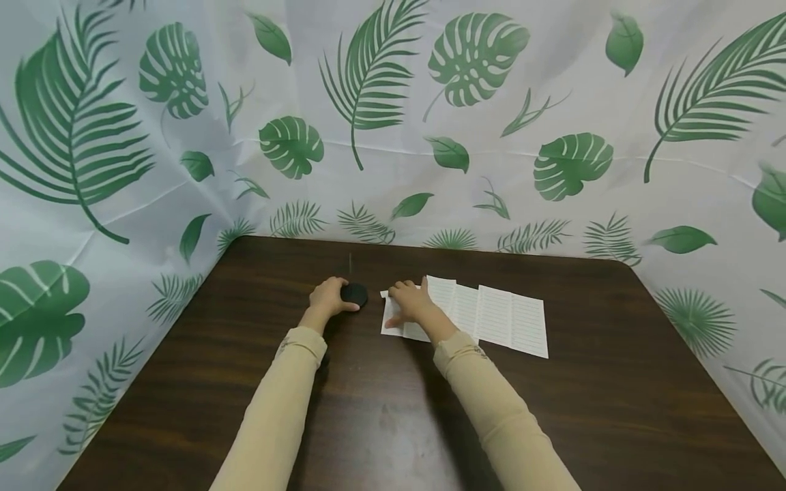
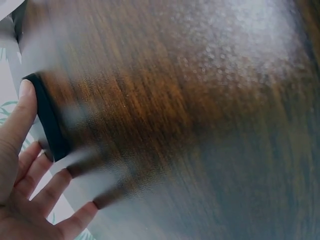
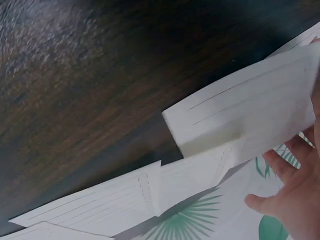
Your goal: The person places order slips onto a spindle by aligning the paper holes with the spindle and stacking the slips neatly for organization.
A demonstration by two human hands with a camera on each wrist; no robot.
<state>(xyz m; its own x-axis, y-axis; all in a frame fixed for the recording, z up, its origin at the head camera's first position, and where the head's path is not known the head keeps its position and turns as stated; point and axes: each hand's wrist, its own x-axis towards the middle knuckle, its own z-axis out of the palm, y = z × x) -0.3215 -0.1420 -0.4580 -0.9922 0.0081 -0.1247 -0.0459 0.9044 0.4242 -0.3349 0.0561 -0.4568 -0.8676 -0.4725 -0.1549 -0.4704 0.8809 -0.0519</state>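
Observation:
My left hand (image 1: 325, 299) grips a flat, round black disc (image 1: 355, 296) left of the table's middle. In the left wrist view the disc (image 2: 48, 117) shows nearly edge-on, thumb at one end of its rim and fingertips near the other. To its right, my right hand (image 1: 411, 302) reaches over the left end of a row of white lined paper (image 1: 511, 317). The thumb is at the near edge and the fingers at the far edge. In the right wrist view the nearest paper panel (image 3: 250, 100) bows slightly within the hand, whose thumb is mostly hidden.
The dark wood-grain table (image 1: 589, 423) reaches back to a white curtain (image 1: 393, 184) printed with green leaves, which also hangs at both sides. A small dark thing (image 1: 323, 360) shows beside the left cuff. The paper panels overlap in a stepped row.

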